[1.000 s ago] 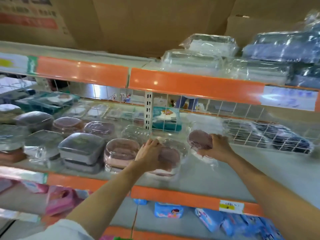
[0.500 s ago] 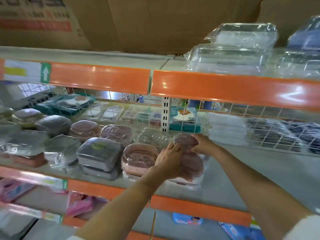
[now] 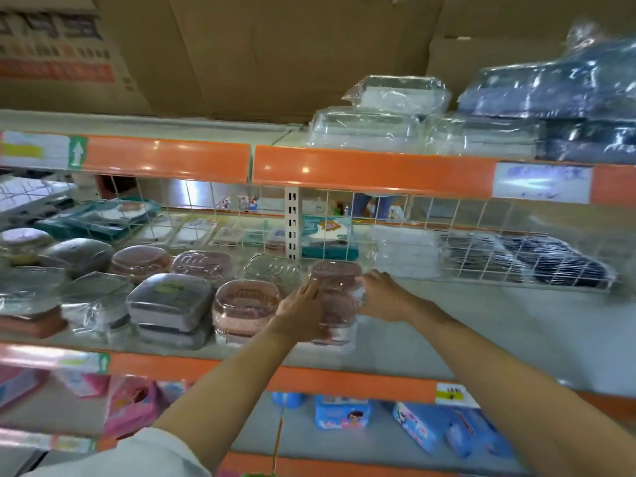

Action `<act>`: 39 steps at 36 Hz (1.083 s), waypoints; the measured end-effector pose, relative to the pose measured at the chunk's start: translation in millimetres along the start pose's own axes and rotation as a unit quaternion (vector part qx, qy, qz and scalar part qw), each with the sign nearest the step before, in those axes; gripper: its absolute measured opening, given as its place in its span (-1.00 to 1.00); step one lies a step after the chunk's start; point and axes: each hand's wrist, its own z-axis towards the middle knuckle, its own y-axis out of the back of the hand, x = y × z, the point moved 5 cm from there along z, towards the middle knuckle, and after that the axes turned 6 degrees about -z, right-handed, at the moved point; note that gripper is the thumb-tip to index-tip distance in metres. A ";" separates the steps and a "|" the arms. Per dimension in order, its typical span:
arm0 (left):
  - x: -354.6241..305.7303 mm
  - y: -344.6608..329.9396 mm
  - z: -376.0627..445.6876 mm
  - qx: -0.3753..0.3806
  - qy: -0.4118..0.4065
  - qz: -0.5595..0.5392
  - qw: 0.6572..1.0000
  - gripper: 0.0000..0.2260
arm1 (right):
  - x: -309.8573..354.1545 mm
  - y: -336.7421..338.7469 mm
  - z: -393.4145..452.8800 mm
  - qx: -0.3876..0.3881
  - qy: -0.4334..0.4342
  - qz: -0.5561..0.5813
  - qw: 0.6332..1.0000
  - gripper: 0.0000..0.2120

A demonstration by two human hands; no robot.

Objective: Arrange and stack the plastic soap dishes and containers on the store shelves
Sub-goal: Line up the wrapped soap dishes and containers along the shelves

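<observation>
A stack of pink soap dishes in clear wrap (image 3: pixel 339 316) stands on the middle shelf (image 3: pixel 447 342). A further pink dish (image 3: pixel 335 273) sits on top of that stack. My left hand (image 3: pixel 301 313) grips the stack's left side. My right hand (image 3: pixel 382 296) holds the top dish at its right edge, fingers curled against it. Left of the stack stand another pink dish (image 3: pixel 246 308), grey dishes stacked two high (image 3: pixel 168 304) and a clear dish (image 3: pixel 273 270) behind.
More wrapped dishes in grey and pink fill the shelf's left part. A wire grid (image 3: pixel 481 249) backs the shelf, with dark packets behind it. Wrapped clear containers (image 3: pixel 375 129) sit on the upper shelf. Blue and pink packs lie on the lower shelf.
My right hand carried a pink dish leftwards from the open shelf and set it on top of the stack that my left hand steadies. The camera view swung about.
</observation>
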 end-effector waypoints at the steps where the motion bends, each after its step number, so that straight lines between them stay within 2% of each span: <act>1: 0.1 1.3 -2.3 0.003 0.014 -0.005 1.000 -0.27 | 0.5 1.5 -9.7 0.003 0.008 -0.005 1.000 -0.37; 3: -6.4 6.1 -9.2 0.010 0.013 -0.007 1.000 -0.32 | 1.7 6.3 -30.7 0.009 0.024 -0.005 1.000 -0.45; 6: -20.3 17.5 -19.2 0.006 0.008 -0.039 0.999 -0.63 | 4.5 14.0 -58.9 0.020 0.042 -0.009 0.999 -0.55; 7: -25.1 22.1 -23.1 0.006 0.014 -0.053 0.998 -0.67 | 5.8 17.3 -68.0 0.023 0.045 -0.013 0.999 -0.57; 10: -42.8 37.2 -36.5 0.008 0.014 -0.023 1.000 -0.60 | 8.9 29.5 -93.7 0.008 0.057 -0.021 0.998 -0.58; 16: -90.3 83.3 -77.3 -0.069 -0.068 -0.030 0.995 -0.84 | 24.1 69.0 -146.2 -0.046 0.092 -0.046 0.994 -0.58; 27: -133.8 171.1 -118.5 -0.208 -0.154 -0.069 0.963 -0.85 | 50.8 156.3 -202.2 -0.140 0.139 -0.079 0.977 -0.59; 33: -149.3 218.9 -119.0 -0.265 -0.171 -0.027 0.948 -0.87 | 47.2 204.0 -213.1 -0.189 0.149 -0.079 0.967 -0.67; 39: -153.5 260.0 -112.2 -0.330 -0.181 -0.028 0.926 -0.84 | 35.4 248.8 -217.2 -0.248 0.133 -0.063 0.958 -0.61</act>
